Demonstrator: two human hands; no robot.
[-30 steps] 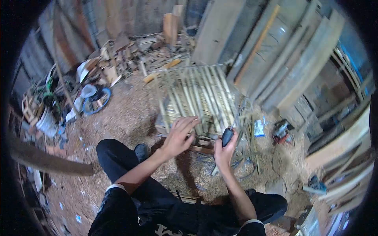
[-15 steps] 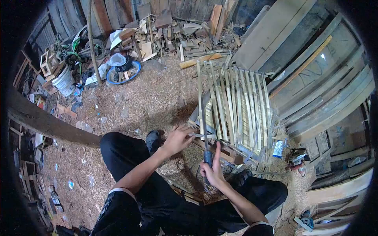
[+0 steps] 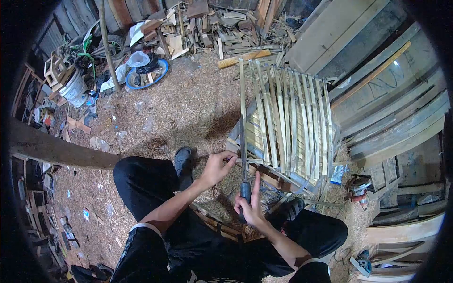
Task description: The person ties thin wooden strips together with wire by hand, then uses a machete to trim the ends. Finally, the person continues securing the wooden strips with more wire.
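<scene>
My right hand (image 3: 251,207) is wrapped round the dark handle of a long, narrow-bladed hand tool (image 3: 244,162), its index finger stretched forward along it. The blade points away from me, in line with a pale slat. My left hand (image 3: 219,167) is closed, thumb and fingertips together close to the blade's left side; what they pinch is too small to make out. Just beyond both hands, many thin wooden slats (image 3: 285,122) lie side by side over a low support. A wooden block (image 3: 269,179) shows at their near end.
Wood shavings cover the floor (image 3: 188,104). A thick beam (image 3: 61,148) crosses at left. Scrap wood (image 3: 207,28) is heaped at the back, near a blue-rimmed basin (image 3: 160,78) and a white bucket (image 3: 74,92). Long boards (image 3: 391,125) lean at right, with a power tool (image 3: 359,188) nearby.
The view has shifted slightly. My left hand has drawn back a little from the blade, and its fingers are more closed. The right hand keeps its grip on the tool.
</scene>
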